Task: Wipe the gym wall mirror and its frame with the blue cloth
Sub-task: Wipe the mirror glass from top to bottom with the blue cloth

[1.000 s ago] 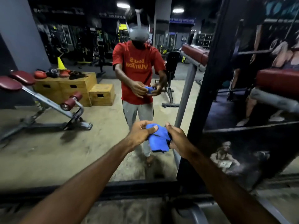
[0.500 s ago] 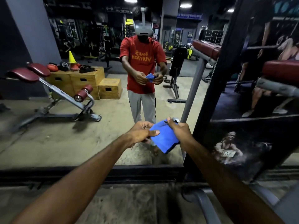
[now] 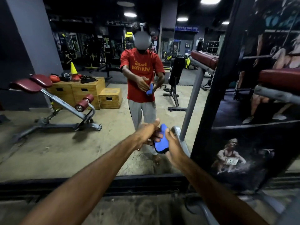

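Gritty, stained concrete flooring (image 3: 138, 208) is running up to the mirror (image 3: 56, 143), whose black frame (image 3: 146, 182) is lying along its foot and rising as a dark upright at its right edge. Before the mirror's lower right part, apart from the glass, the right hand (image 3: 174, 147) is gripping the blue cloth (image 3: 160, 142), thumb curled over its front, while the left hand (image 3: 146, 133) is lying open, straight fingers touching the cloth's left side. Right of the mirror, a dark poster panel (image 3: 230, 157) is showing muscular figures, and a maroon padded bench (image 3: 279, 78) on grey tubing is standing before it, crowding the frame's upright. Within the mirror, a person's red T-shirt (image 3: 141, 75) is showing reversed yellow lettering reading Louis Vuitton, and a small sign (image 3: 119, 23) far back is seeming to say AFTER USE. Also appearing in the mirror are wooden boxes (image 3: 84, 91), a yellow cone (image 3: 73, 68), an incline bench (image 3: 53, 101) with maroon pads, and ceiling lights (image 3: 210, 0) glowing over a dim gym.
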{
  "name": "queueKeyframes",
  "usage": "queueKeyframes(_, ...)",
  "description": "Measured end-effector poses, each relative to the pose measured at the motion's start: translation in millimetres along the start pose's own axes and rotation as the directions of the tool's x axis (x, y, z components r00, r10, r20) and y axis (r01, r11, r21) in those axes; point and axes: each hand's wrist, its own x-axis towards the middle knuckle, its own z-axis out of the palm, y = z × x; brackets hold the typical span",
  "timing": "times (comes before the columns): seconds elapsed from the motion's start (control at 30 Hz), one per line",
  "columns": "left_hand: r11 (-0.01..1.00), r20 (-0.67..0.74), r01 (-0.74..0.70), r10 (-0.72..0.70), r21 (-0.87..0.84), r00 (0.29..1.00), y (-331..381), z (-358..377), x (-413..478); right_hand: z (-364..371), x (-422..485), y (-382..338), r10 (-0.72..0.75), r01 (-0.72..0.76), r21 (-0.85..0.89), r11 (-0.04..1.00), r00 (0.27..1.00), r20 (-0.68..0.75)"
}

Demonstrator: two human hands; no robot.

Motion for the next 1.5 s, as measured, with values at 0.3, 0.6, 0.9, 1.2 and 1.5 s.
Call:
queueKeyframes(0.3,0.761,-0.177,-0.338,0.505,0.554,0.845,18.9,-19.0,35.3,-35.8,52.6,-45.7,0.192,0.014,0.517,0.856,0.920,-0.342)
queueKeyframes(0.6,0.319,0.013,-0.327,0.697,0.889,0.717,99.7,20.7,118.8,-110.6,166.0,-182.5,-0.620,0.377,-0.497,0.782,0.559,-0.551)
queueKeyframes(0.9,0.012,0.137,-0.281,0.851,0.960,0.507,196.2,61.9,233.6,-186.9,277.4,-302.4,-0.928,0.328,-0.943,0.060,0.366,0.068)
queueKeyframes(1.2,-0.123,0.140,-0.070,0.921,0.990,0.364,195.3,61.0,300.8,-259.4,327.4,-228.2,-0.720,0.191,-0.808,-0.557,0.374,0.585)
queueKeyframes(1.5,-0.175,0.174,-0.021,0.943,0.984,0.283,186.7,66.1,316.6,-243.8,340.4,-282.3,-0.818,0.075,-0.857,-0.509,0.267,0.509)
